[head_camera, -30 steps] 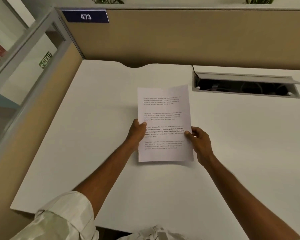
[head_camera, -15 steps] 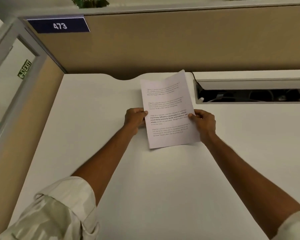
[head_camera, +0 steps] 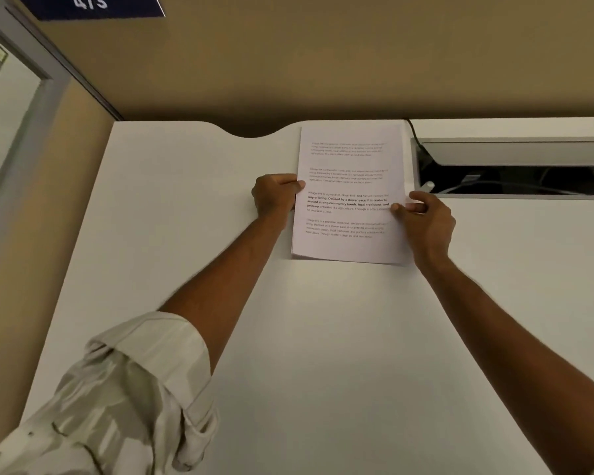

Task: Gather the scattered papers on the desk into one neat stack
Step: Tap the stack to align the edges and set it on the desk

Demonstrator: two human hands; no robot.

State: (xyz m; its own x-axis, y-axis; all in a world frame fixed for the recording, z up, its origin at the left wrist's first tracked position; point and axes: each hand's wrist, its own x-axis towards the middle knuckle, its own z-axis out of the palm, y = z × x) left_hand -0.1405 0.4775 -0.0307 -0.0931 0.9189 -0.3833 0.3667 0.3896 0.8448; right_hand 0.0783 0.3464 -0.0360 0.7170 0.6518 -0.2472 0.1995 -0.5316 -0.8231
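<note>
The white tabletop [head_camera: 323, 354] filled most of the view, bare except along its far edge, where a tan partition [head_camera: 323, 63] rose behind it. An open cable tray [head_camera: 515, 173] was sunk into the tabletop near the far right corner, with a dark cable [head_camera: 417, 138] running into it. Just left of that tray, close against the far edge, lay the stack of papers [head_camera: 350, 186], printed side up, its sheets looking squared, with only a faint layering showing at the near edge. No other loose sheet was visible anywhere on the tabletop.

The left hand [head_camera: 275, 197] held the stack's left edge, its grip pinched on the paper with the thumb on top. The right hand [head_camera: 426, 221] held the right edge the same way, thumb pressed on the printed face and fingers curled at the margin. Whether the stack rested fully flat or was slightly lifted at its sides could not be told.

The step in hand appeared to be the last one: setting the gathered stack down and truing it. The next move would likely call for letting both grips go gently and outward, so that the top sheets did not slide out of line.
</note>
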